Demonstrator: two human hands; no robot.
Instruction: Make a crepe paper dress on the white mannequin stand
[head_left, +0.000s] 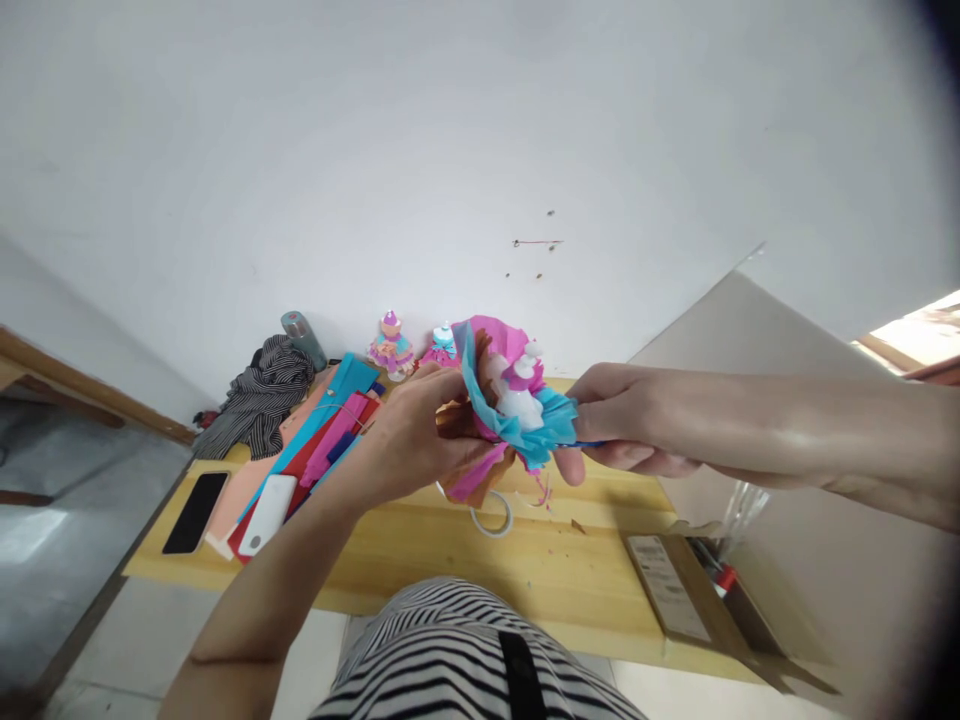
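Held up above the table is a small figure of pink, turquoise and brown crepe paper point(517, 405) around a white, bottle-like body. My left hand point(409, 435) grips its paper layers from the left, thumb below and fingers behind. On the other side, my right hand point(626, 415) is closed at the turquoise frill, whose edge looks cut into strips. A thin dark-blue tool point(592, 443) shows between its fingers; most of it is hidden, so its kind is unclear. Below the figure, a roll of tape point(492, 515) lies on the table.
Two similar paper figures, one peach and purple point(391, 345), one turquoise and pink point(442, 345), stand by the wall. Crepe paper strips point(300, 440), a white phone-like device point(268, 515), a black phone point(196, 512), striped cloth point(262, 395) and a bottle point(304, 338) lie left. A cardboard box point(682, 590) sits right.
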